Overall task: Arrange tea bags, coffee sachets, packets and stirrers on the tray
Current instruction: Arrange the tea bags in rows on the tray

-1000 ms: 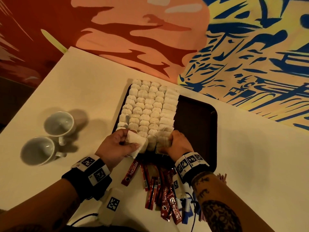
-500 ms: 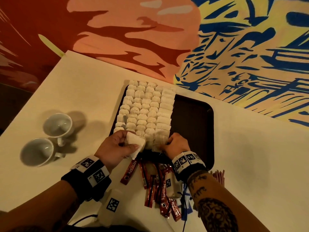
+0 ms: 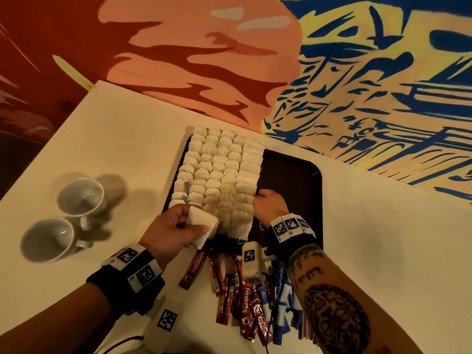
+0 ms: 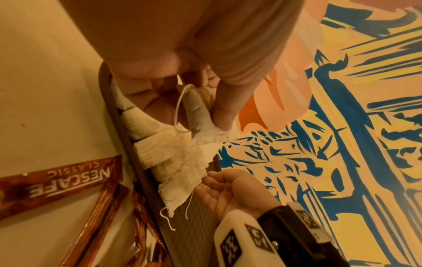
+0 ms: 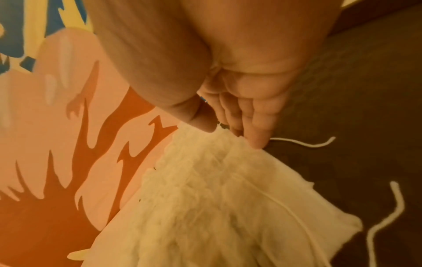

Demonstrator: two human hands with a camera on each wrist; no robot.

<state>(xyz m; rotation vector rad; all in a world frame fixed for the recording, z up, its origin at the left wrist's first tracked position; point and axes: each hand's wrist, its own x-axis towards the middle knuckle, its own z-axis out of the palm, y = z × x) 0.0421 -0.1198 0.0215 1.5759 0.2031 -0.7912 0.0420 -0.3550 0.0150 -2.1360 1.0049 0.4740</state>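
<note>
A dark tray [image 3: 293,180] holds several rows of white tea bags [image 3: 217,169] on its left half. My left hand [image 3: 184,222] pinches one loose tea bag [image 3: 204,222] at the tray's near left corner; the left wrist view shows that tea bag [image 4: 196,108] between thumb and fingers. My right hand [image 3: 260,198] is at the right edge of the rows. In the right wrist view its thumb and fingertips [image 5: 255,142] meet on the edge of a tea bag [image 5: 217,198]. Red coffee sachets [image 3: 191,269], blue packets [image 3: 281,302] and red stirrers [image 3: 306,325] lie on the table in front of the tray.
Two white cups [image 3: 80,196] [image 3: 48,238] lie on their sides at the left of the white table. The tray's right half [image 5: 365,108] is bare apart from loose strings. A painted wall runs just behind the table.
My right hand has moved from the near end of the tea bag rows farther up along their right edge. The left hand still holds its tea bag in the same place.
</note>
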